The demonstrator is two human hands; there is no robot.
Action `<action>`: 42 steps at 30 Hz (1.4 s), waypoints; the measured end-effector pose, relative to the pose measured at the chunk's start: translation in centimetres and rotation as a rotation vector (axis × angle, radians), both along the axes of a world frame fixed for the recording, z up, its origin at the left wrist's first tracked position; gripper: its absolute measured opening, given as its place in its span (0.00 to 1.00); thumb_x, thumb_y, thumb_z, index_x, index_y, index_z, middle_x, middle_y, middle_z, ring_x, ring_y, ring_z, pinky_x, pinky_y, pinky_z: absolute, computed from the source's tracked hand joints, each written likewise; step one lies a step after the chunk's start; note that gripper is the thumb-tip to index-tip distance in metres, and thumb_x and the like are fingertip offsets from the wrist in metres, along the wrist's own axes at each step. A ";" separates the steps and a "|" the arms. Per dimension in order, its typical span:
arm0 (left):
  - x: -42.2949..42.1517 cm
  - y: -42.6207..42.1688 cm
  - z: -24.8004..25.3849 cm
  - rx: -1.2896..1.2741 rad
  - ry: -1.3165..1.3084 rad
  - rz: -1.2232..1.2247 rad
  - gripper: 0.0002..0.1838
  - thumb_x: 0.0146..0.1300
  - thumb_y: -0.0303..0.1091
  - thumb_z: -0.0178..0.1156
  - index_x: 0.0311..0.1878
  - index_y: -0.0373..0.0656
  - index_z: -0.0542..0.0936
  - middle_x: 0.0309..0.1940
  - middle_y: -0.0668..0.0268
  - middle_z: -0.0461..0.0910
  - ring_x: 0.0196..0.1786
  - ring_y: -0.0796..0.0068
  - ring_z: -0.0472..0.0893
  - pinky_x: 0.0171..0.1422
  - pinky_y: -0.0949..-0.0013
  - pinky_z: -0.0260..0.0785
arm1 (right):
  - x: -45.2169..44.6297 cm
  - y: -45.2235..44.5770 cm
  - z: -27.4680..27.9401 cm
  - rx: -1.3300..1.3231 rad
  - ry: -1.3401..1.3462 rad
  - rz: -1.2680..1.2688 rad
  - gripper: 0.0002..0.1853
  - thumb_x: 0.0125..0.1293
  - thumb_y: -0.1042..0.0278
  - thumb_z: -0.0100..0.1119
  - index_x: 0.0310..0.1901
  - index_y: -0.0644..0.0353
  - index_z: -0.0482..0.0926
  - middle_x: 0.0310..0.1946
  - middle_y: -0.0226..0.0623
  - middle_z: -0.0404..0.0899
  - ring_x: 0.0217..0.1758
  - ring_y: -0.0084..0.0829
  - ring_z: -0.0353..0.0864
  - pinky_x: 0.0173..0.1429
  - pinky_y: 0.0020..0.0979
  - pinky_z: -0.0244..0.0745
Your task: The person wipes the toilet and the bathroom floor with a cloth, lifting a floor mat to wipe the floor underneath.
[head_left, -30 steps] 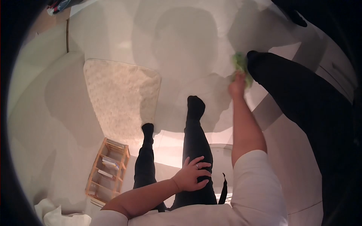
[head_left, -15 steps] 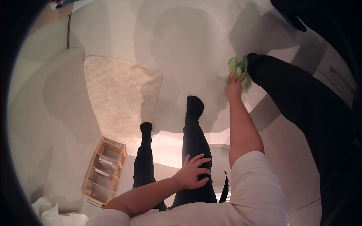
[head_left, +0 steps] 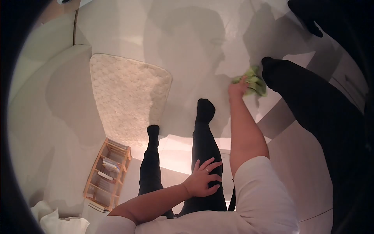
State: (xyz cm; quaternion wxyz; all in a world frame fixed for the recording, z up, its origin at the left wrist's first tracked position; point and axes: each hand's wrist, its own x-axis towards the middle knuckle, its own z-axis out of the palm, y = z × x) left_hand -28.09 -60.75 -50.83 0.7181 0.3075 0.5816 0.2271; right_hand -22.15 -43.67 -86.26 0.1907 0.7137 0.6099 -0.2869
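Observation:
A crumpled green cloth (head_left: 255,84) lies against the pale floor on the right side of the view. My right hand (head_left: 238,87) is at the left edge of that cloth, its fingers closed on it. Resting on my dark trouser leg, near the knee, is my left hand (head_left: 203,180), fingers spread, a ring on one of them. It holds nothing.
A fluffy cream mat (head_left: 128,93) covers the floor at left. A small wooden shelf (head_left: 107,175) with books stands below it. Another person's dark-clothed leg (head_left: 307,93) reaches in from the right, and another dark shape (head_left: 306,17) is at top right. White fabric (head_left: 58,220) lies bottom left.
My right hand has moved left and slightly down, and the green cloth has shifted and changed shape under it. My left hand stays on the leg.

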 end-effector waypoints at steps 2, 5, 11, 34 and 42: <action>0.1 0.2 -0.1 -0.013 0.002 -0.014 0.11 0.49 0.43 0.58 0.37 0.54 0.78 0.63 0.60 0.58 0.68 0.51 0.49 0.61 0.29 0.39 | -2.1 -1.8 0.9 0.066 0.075 0.014 0.40 0.54 0.68 0.57 0.66 0.52 0.47 0.60 0.53 0.48 0.61 0.46 0.57 0.64 0.34 0.56; 0.4 0.2 -0.1 -0.031 0.015 -0.023 0.13 0.49 0.43 0.58 0.39 0.55 0.78 0.63 0.60 0.58 0.68 0.51 0.49 0.62 0.30 0.38 | -4.1 -3.4 2.3 0.089 0.207 -0.197 0.39 0.51 0.73 0.59 0.64 0.54 0.51 0.61 0.53 0.46 0.60 0.47 0.59 0.64 0.36 0.56; 0.5 0.2 -0.4 -0.007 0.025 0.021 0.16 0.49 0.44 0.57 0.43 0.55 0.78 0.63 0.58 0.58 0.68 0.49 0.49 0.62 0.30 0.37 | -14.5 -2.3 6.2 -0.321 0.539 -0.577 0.27 0.53 0.76 0.57 0.57 0.58 0.63 0.57 0.47 0.60 0.54 0.37 0.68 0.51 0.36 0.71; 1.0 -0.4 -0.4 0.019 0.011 0.022 0.12 0.49 0.42 0.58 0.38 0.54 0.78 0.62 0.62 0.60 0.67 0.52 0.52 0.62 0.31 0.39 | 3.9 -1.7 -5.2 0.305 0.564 0.104 0.20 0.56 0.74 0.48 0.52 0.58 0.71 0.43 0.41 0.73 0.49 0.34 0.71 0.54 0.34 0.65; 0.1 -0.3 0.0 0.017 0.059 0.023 0.12 0.48 0.40 0.58 0.38 0.54 0.78 0.62 0.62 0.60 0.67 0.51 0.52 0.62 0.31 0.38 | 0.7 -0.2 -1.4 0.189 0.461 0.218 0.23 0.55 0.72 0.49 0.55 0.57 0.69 0.52 0.50 0.68 0.57 0.51 0.63 0.63 0.45 0.57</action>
